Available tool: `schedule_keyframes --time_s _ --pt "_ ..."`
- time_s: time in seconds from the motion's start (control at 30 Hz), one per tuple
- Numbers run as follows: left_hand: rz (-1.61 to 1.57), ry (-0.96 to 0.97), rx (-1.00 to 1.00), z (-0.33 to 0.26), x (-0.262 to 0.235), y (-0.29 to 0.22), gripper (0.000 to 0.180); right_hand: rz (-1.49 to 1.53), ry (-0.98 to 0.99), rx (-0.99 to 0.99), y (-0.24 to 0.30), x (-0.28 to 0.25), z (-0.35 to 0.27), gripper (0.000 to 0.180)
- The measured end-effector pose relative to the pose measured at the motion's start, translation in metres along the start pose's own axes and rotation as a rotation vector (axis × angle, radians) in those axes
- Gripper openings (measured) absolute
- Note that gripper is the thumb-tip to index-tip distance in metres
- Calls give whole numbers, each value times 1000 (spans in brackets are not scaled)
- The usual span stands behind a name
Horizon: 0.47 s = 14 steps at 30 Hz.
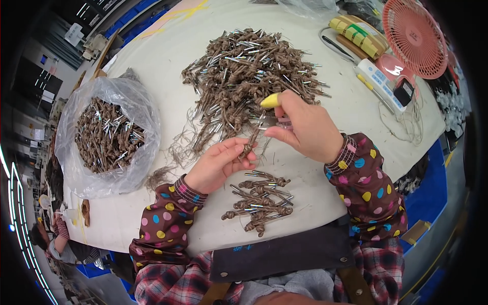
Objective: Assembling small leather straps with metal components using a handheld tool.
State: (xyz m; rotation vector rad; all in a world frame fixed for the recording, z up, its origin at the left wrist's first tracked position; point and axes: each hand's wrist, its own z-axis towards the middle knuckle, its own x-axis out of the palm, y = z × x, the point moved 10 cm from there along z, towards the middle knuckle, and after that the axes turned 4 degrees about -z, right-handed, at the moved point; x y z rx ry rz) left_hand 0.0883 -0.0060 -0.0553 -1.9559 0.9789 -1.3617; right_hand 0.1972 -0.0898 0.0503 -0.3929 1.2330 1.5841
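Between the thumb and fingers of my left hand (222, 160) is a knotted brown cord (248, 148), its knot low in the grip and its ends pointing up. My right hand (307, 127) is closed beside those ends, around a small pinkish tool (284, 122) mostly hidden by the fingers. A yellow finger cover (270, 100) sits on one finger of that hand. Just beyond both hands rises a big heap of similar knotted cords (249, 76) with shiny metal tips. Nearer to me, below the hands, lies a small group of knotted cords (260, 198).
A clear plastic bag (147, 168) full of knotted cords stands at the left. Loose brown fibres (161, 175) lie beside it. On the far right are a pink fan (414, 38), a white power strip (378, 81) and a yellow-green bundle (358, 35). Another person (56, 244) sits at far left.
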Motion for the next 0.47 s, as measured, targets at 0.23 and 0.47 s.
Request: schedule_keyframes --time_s 0.23,0.47 --pt "102 -66 87 -1 -9 -6 29 -24 -51 -112 11 15 -4 34" --pt "157 -4 58 1 -2 -5 35 209 79 -13 8 39 -8 45"
